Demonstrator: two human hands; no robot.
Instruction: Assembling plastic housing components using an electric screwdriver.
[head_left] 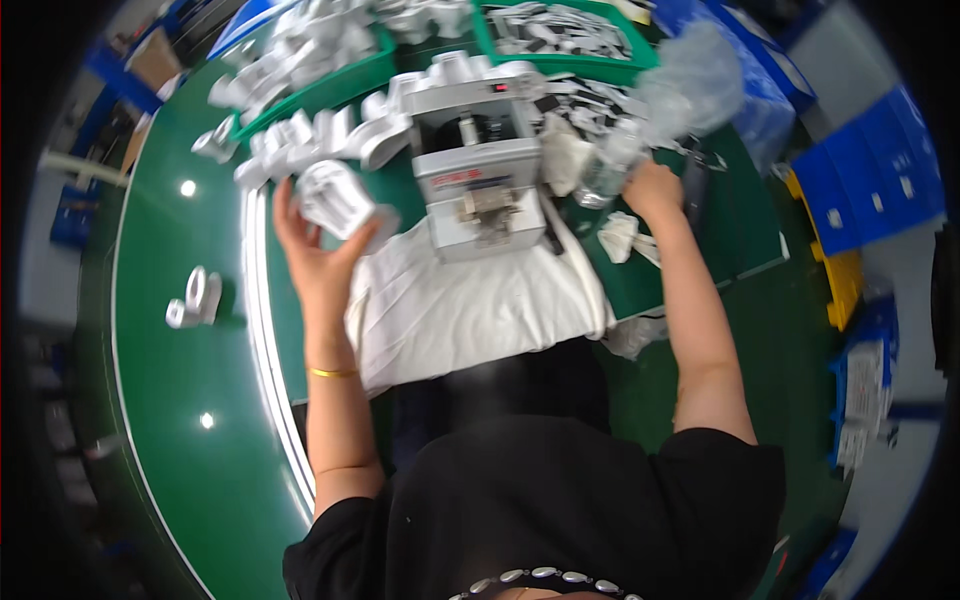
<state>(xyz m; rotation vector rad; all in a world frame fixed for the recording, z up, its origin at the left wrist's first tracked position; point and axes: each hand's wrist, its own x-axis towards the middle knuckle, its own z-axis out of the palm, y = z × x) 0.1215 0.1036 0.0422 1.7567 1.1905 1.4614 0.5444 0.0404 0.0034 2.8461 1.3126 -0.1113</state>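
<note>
My left hand [318, 262] is closed around a white plastic housing [338, 200], raised slightly left of a small grey-and-white benchtop machine [478, 165]. Thumb and fingers grip it from its lower and left sides. On the machine's other side, my right hand [655, 190] is curled next to a clear plastic bottle [606, 170]. Its fingertips are hidden, so what they hold cannot be made out. Crumpled white cloth or paper [618, 237] lies just below that hand. A white cloth [475, 310] covers the bench edge before the machine.
Several white housings [290, 145] line the left of the machine. Green crates [385, 65] of white parts stand behind it, and loose flat pieces [590, 105] lie at the back right. One white part [195, 298] sits far left. Blue bins [870, 180] are on the right.
</note>
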